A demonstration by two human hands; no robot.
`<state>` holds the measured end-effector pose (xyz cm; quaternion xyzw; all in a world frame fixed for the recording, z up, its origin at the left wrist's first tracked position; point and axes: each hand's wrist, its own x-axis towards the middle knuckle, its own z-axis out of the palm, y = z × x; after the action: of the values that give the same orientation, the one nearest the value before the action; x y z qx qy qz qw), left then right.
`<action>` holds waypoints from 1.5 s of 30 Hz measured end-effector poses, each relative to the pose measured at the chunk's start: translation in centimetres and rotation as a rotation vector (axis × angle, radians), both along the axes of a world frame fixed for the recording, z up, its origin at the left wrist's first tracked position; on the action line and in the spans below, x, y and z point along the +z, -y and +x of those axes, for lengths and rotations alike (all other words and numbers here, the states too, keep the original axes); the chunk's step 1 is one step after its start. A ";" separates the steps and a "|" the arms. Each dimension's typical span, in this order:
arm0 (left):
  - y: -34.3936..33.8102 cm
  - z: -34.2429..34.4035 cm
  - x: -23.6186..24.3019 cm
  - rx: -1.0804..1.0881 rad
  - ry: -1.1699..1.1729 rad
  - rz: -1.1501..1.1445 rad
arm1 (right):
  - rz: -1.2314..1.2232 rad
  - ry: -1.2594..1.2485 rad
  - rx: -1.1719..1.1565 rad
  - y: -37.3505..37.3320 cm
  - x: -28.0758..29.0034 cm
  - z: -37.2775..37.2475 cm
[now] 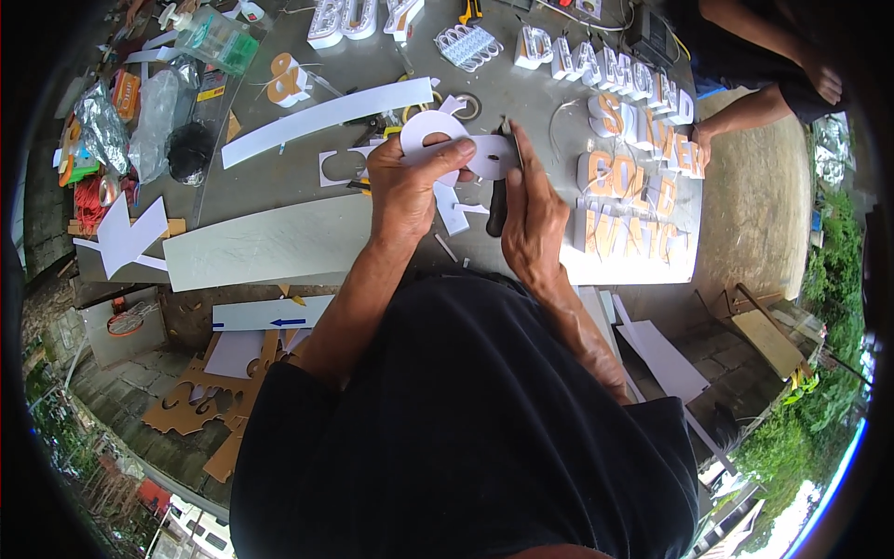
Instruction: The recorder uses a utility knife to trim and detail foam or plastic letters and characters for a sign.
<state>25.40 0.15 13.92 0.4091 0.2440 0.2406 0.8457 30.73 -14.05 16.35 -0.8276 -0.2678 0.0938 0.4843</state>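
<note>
My left hand (pixel 402 191) pinches a white flat cutout (pixel 416 135) with rounded loops and holes, shaped like an ampersand or a figure eight. Thumb on top, it holds the piece above the grey table (pixel 307 191). At the cutout's right end is my right hand (pixel 537 210), its fingers stretched upward alongside a slim tool. That tool's black handle (pixel 497 209) points down toward me, and its narrow upper part meets the edge of the cutout. Its exact kind is unclear. White offcuts (pixel 451 210) lie below the cutout, and a tape roll (pixel 468 107) lies just beyond.
Built-up white and orange letters (pixel 622 177) stand in rows at right; more white letters (pixel 358 20) are at the back. Another person's hand (pixel 703 140) touches the far right letters. A pump bottle (pixel 214 39) and plastic bags crowd the left. Long pale strips (pixel 270 244) lie nearer.
</note>
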 end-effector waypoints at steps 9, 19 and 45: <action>-1.0 -1.3 -0.2 -0.059 -0.089 -0.014 | 0.065 0.169 0.063 0.6 -1.5 -0.9; -0.3 -1.2 -1.6 -0.008 -0.022 -0.018 | 0.069 0.054 0.041 -0.5 -1.0 -1.1; -2.9 -3.6 -2.5 -0.220 -0.099 0.071 | -0.048 0.002 0.261 1.0 -0.2 -1.8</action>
<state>21.78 3.04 11.45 0.4747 0.2306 0.1345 0.8387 28.97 -15.05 16.13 -0.7971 -0.3713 0.1618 0.4479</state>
